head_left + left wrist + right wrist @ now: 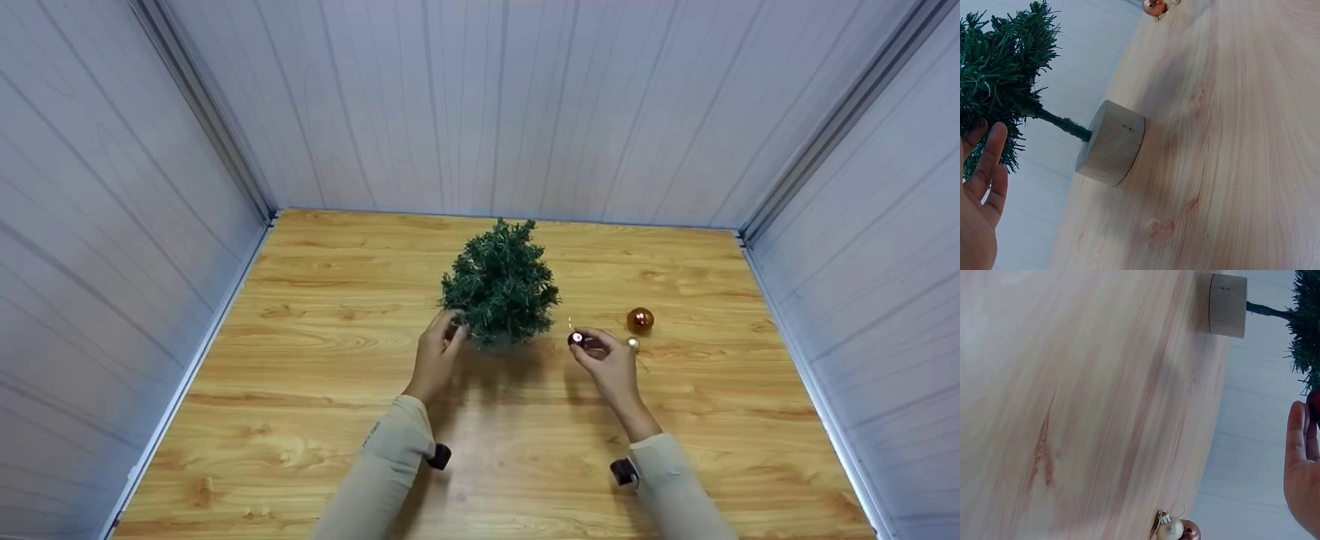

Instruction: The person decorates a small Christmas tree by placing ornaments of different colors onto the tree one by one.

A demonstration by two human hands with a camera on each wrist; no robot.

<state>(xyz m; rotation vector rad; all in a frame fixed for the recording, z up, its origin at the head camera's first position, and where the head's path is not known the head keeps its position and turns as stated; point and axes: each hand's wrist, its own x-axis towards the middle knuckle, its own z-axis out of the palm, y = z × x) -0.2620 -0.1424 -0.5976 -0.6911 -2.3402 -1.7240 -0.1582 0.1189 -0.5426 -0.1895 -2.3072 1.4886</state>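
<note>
A small artificial Christmas tree (pixel 501 281) stands upright on the table, its green trunk set in a round wooden base (pixel 1112 143). At its lower left branches is my left hand (pixel 435 358), with loosely bent fingers (pixel 989 154) right at the needles. My right hand (pixel 611 367), to the right of the tree, pinches a dark red bauble (pixel 576 339) between thumb and fingers. A thin hanging loop sticks up from this bauble. In the right wrist view only part of the red bauble (pixel 1313 404) shows at the frame's edge, near the branches.
Beyond my right hand, a copper-orange bauble (pixel 640 321) and a smaller pale bauble (pixel 633 343) lie close together on the wood-grain table (pixel 315 405). White panel walls (pixel 465 105) enclose the table at the back and both sides.
</note>
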